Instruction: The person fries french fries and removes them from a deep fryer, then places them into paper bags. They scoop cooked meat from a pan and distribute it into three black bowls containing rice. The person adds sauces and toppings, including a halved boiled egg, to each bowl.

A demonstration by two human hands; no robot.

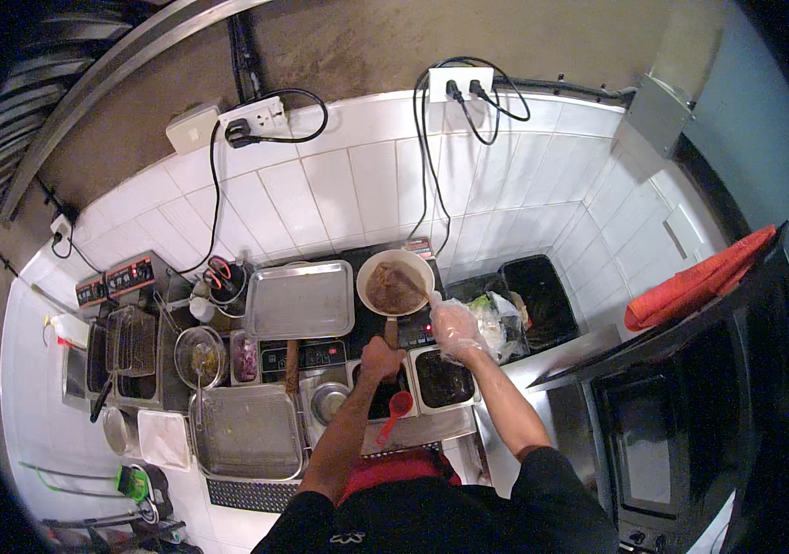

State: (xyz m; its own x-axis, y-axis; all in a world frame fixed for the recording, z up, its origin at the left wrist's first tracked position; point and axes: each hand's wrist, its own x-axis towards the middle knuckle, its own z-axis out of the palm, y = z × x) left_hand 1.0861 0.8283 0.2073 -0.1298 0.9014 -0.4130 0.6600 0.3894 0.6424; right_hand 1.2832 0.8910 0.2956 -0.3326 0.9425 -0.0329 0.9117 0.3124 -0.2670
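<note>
A cream-coloured frying pan [428,268] with brown food [389,290] in it sits on a black induction cooker [371,325]. My left hand [381,358] is bare and wrapped round the pan's handle. On my right hand [457,331] is a clear plastic glove. Its fingers close on a brown spatula [420,284], whose end reaches into the food; the exact shape of that end is hard to make out. Below my left hand, a red measuring scoop [400,403] lies over the dark containers. A steel container of dark sauce [444,379] stands below my right hand.
A metal tray [300,300] covers part of a second cooker, left of the pan. Further left are a wire tray [245,434], a glass bowl [199,355] and a fryer basket [131,342]. Plastic bags [502,323] lie right of my glove, near a black bin [542,295].
</note>
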